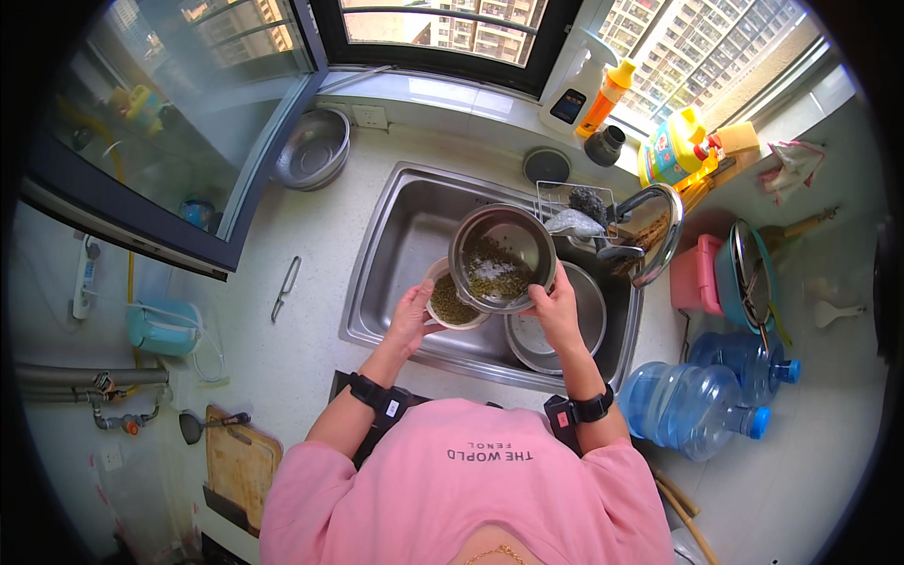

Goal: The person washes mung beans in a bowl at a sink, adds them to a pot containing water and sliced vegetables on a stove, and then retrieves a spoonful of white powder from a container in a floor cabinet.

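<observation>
Above the steel sink (417,212), my right hand (558,307) grips the rim of a round metal bowl (544,240). Small green beans (494,272), which look like mung beans, lie in it with some water. My left hand (411,318) holds a smaller pale bowl (434,272) by its side, just left of and partly under the metal one. More of the same green beans (452,304) fill this pale bowl. A wide metal basin (590,307) rests in the sink below my right hand, partly hidden by it.
A curved faucet (667,233) and a wire rack (558,194) with scouring pads stand at the sink's right. Metal bowls (314,148) sit back left, near an open window pane (176,141). Water jugs (696,409) lie at right. A peeler-like tool (286,288) lies on the left counter.
</observation>
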A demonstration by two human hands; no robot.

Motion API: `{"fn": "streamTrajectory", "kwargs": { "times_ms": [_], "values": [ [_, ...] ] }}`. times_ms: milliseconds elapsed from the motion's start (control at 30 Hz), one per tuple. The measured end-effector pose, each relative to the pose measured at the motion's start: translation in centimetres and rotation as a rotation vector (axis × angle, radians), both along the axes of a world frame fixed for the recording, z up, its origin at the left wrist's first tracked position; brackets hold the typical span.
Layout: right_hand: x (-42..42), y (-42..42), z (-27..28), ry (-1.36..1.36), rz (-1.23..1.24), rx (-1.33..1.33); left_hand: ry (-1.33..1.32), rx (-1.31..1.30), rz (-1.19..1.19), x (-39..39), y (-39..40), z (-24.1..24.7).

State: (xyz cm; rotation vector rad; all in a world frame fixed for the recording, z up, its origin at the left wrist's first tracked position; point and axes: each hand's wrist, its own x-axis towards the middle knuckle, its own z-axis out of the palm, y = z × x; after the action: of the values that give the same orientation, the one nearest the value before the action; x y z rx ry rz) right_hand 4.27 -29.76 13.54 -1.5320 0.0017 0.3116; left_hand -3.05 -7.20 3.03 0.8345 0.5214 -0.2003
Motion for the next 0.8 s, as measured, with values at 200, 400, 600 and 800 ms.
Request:
{"fn": "streamTrajectory", "kwargs": {
  "times_ms": [200, 400, 600, 800],
  "values": [
    [0.1, 0.4, 0.2, -0.077, -0.023, -0.052, -0.001, -0.004, -0.007, 0.5, -0.1, 0.6],
    [-0.3, 0.6, 1.6, -0.319, -0.015, -0.260, -0.035, -0.055, -0.067, 1.1, -0.1, -0.6],
    [-0.4, 1.7, 3.4, -0.642, -0.002, -0.466, -0.050, -0.086, -0.045, 1.3, -0.3, -1.0],
    [0.0, 1.9, 2.6, -0.919, 0.006, -0.508, -0.112, -0.105, -0.071, 1.4, -0.2, 1.3]
  ]
}}
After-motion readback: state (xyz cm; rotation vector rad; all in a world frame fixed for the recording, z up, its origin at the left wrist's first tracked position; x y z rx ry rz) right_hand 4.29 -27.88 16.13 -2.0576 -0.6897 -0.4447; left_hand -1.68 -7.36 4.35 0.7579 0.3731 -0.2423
